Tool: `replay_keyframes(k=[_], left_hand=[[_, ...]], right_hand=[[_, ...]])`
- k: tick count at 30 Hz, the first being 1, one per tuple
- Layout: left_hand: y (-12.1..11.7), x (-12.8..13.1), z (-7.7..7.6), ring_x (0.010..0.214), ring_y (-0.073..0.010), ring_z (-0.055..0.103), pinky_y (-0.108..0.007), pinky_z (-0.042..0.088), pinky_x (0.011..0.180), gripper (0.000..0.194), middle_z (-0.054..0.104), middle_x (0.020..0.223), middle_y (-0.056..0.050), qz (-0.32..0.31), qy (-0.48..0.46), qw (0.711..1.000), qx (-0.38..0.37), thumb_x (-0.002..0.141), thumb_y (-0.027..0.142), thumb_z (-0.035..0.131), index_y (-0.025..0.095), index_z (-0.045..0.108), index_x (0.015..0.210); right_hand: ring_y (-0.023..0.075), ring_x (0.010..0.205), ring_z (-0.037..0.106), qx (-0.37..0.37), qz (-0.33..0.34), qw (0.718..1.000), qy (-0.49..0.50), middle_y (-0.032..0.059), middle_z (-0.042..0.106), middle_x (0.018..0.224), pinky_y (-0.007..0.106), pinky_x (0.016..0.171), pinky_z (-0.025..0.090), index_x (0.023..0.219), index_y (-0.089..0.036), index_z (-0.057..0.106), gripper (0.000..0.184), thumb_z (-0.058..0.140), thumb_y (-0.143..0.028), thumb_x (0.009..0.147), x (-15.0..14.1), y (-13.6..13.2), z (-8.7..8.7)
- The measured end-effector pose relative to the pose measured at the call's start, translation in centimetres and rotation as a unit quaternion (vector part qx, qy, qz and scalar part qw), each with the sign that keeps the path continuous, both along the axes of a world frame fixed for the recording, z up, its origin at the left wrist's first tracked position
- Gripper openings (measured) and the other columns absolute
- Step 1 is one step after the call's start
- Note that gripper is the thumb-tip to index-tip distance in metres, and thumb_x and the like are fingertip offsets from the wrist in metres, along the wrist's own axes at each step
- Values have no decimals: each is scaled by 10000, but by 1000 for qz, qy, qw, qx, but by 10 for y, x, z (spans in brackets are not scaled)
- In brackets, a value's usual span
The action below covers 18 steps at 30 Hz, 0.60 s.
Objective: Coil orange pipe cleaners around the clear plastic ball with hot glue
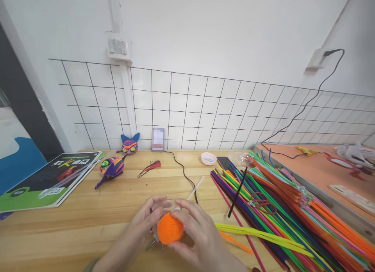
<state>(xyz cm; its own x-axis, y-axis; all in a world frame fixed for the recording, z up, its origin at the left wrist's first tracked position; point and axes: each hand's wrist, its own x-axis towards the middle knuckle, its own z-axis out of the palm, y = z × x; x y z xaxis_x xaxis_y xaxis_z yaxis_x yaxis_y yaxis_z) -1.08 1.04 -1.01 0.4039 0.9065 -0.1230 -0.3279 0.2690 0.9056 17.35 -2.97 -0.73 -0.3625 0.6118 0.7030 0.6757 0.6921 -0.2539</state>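
An orange pipe-cleaner coil (170,228), wound into a round spiral, is held between my two hands near the table's front edge. My left hand (149,216) closes around its left side, with the thumb at the upper rim. Around the right side curl the fingers of my right hand (197,229). A thin white stick (196,187) pokes out above my right hand; its lower end is hidden. Behind the coil a greyish piece shows in part, and I cannot make out what it is. Just right of my hands lie yellow pipe cleaners (258,233).
A big pile of coloured pipe cleaners (281,209) covers the right side, with scissors (262,203) and a black stick (238,192) on top. Two striped pipe-cleaner figures (112,167), a propped phone (158,140), a pink bowl (208,159) and a magazine (55,178) stand farther back.
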Motion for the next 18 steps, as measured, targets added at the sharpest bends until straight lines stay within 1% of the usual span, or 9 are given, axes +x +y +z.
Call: replay_keyframes(k=[2,4,6,8,11,13,15,18], left_hand=[[1,0,-2,1051,-279,616,-354,482,832,501,684,1106,-105,11,13,1000,24,665,502,748,242,633,1078],[3,-1,-3,1085,-309,607,-397,460,909,593,698,1087,-120,2,25,998,56,585,495,804,228,642,1089],[4,-1,-3,1075,-326,619,-432,460,919,629,709,1086,-133,-23,32,997,70,553,471,831,223,645,1100],[2,-2,1,1095,-334,615,-446,458,926,637,718,1097,-139,-39,37,997,60,562,439,837,225,639,1128],[-1,-4,8,1129,-344,600,-457,443,950,646,723,1112,-142,-40,46,997,39,587,424,827,222,632,1169],[-2,-4,10,1120,-346,607,-464,439,956,634,727,1111,-141,-43,46,997,33,596,412,824,221,636,1170],[0,-5,8,1109,-342,615,-464,443,953,624,729,1115,-136,-44,42,998,34,592,390,832,225,640,1162],[5,-5,-1,1097,-327,618,-448,458,935,641,733,1107,-123,-48,46,997,45,555,355,859,235,640,1146]], right_hand=[[271,1090,609,13,16,1000,-15,152,606,1213,369,879,543,1219,-203,510,464,687,-266,795,-1,0,2],[270,1087,610,22,28,999,-25,160,612,1203,371,879,542,1226,-189,505,454,670,-257,808,-1,1,4],[269,1089,607,27,38,998,-32,164,617,1192,375,886,540,1201,-175,518,427,668,-234,806,-1,1,5],[265,1096,601,25,47,998,-36,161,616,1192,378,899,534,1185,-172,526,416,671,-212,798,-1,1,4],[266,1124,584,20,51,998,-39,159,606,1214,388,924,523,1191,-175,521,428,678,-204,794,0,1,2],[269,1138,576,20,51,998,-41,158,601,1226,394,937,517,1192,-174,519,433,682,-197,791,0,1,2],[269,1139,577,21,53,998,-41,154,605,1225,400,946,513,1184,-175,521,425,683,-187,791,-1,1,2],[270,1140,578,21,52,998,-39,158,615,1217,409,961,507,1227,-163,487,459,675,-211,810,-1,2,1]])
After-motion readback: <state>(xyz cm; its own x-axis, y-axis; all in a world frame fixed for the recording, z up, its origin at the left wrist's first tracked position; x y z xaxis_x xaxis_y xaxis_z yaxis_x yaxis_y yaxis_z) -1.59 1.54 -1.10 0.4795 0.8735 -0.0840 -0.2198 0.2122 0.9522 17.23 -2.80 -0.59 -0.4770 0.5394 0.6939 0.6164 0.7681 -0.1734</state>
